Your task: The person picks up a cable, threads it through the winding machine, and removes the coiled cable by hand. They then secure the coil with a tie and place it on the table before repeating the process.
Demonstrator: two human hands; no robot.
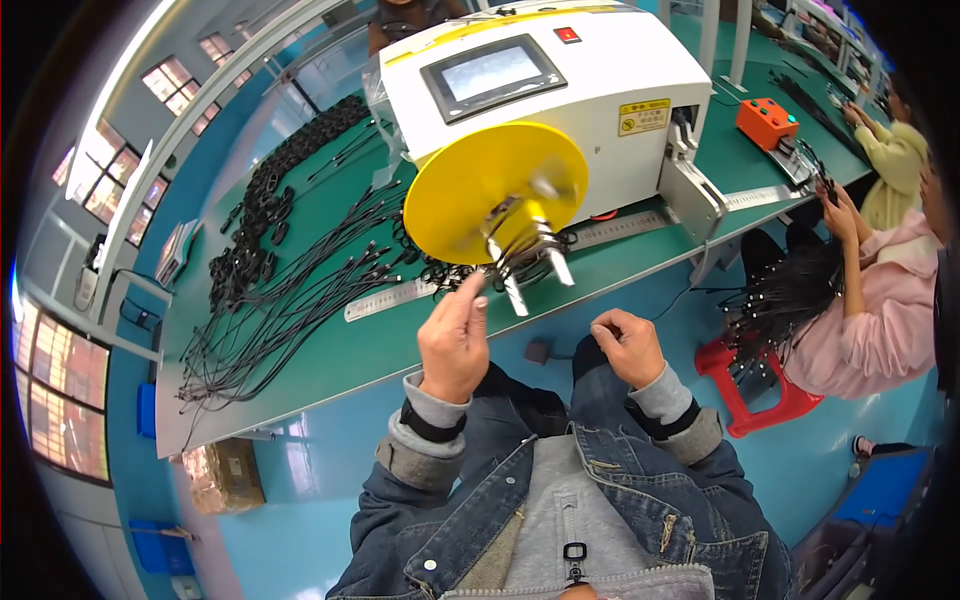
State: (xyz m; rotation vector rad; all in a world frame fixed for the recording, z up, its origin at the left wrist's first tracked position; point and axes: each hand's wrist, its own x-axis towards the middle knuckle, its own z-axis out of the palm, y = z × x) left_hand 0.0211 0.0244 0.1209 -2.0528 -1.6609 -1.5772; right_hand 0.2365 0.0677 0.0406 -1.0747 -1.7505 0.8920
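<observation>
My left hand (453, 345) is raised just below a winding machine's yellow disc (470, 190), its fingers stretched upward. The fingertips come close to a black cable (520, 262) looped around two metal prongs (513, 290) on the disc; whether they touch it is unclear. Part of the disc's centre is smeared by motion. Over my lap, my right hand (628, 347) is curled closed, with nothing visible in it. The white winding machine (610, 90) carries a screen (492, 77) and a red switch (568, 35).
Loose black cables (290, 320) spread across the green table (400, 345) on the left, with coiled bundles (243, 255) behind. A metal ruler (385, 300) lies along the front. At right are an orange control box (767, 122), a red stool (745, 400) and a person in pink (860, 330) holding cables.
</observation>
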